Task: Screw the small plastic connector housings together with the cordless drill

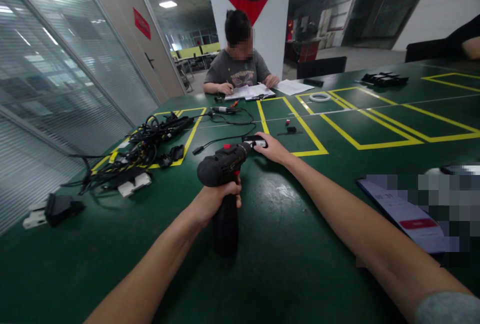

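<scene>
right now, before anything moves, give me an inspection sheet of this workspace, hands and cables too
Surface: green tabletop, marked with yellow outlines; pale scuffed patch right of the drill.
Job's things: black drill, nose pointed at a small black-and-white part; contact between them unclear.
Clutter: phone at right, white ring farther back.
Hands: left hand grips the drill; right hand holds the part.
Cables: black tangle at left.
Surroundings: seated person across the table with papers.
</scene>
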The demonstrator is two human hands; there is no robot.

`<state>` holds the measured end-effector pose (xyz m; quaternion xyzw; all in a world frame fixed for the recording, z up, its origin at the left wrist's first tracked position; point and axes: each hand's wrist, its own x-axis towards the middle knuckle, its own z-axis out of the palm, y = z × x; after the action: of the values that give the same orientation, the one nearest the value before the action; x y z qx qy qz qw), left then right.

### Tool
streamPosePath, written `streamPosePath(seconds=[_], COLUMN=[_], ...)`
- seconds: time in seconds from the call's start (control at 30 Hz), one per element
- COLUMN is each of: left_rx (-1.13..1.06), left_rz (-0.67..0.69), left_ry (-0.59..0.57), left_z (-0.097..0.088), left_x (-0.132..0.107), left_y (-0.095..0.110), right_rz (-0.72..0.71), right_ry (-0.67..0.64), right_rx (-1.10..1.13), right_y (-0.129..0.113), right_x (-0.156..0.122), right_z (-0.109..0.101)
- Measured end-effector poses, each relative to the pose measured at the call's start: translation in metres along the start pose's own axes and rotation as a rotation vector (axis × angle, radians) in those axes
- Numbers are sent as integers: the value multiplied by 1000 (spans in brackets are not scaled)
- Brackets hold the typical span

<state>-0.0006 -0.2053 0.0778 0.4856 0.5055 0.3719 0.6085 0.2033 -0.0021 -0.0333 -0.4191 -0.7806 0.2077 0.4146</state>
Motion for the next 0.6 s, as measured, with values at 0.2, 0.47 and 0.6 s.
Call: streamPosePath(seconds=[0.2, 0.47, 0.6], left_rx=[-3, 18, 5], left_rz=[3, -3, -3], left_ry=[-5, -11, -11], left_z=[0, -1, -2], left_x=[0, 2, 3], left_y=[0, 0, 0], right_rz=[-39, -58, -52], right_ry=[-6, -16, -11], right_rx=[-15, -15, -14], right_y=[-1, 5, 6], right_x=[0, 1, 1], right_z=[0, 3, 4])
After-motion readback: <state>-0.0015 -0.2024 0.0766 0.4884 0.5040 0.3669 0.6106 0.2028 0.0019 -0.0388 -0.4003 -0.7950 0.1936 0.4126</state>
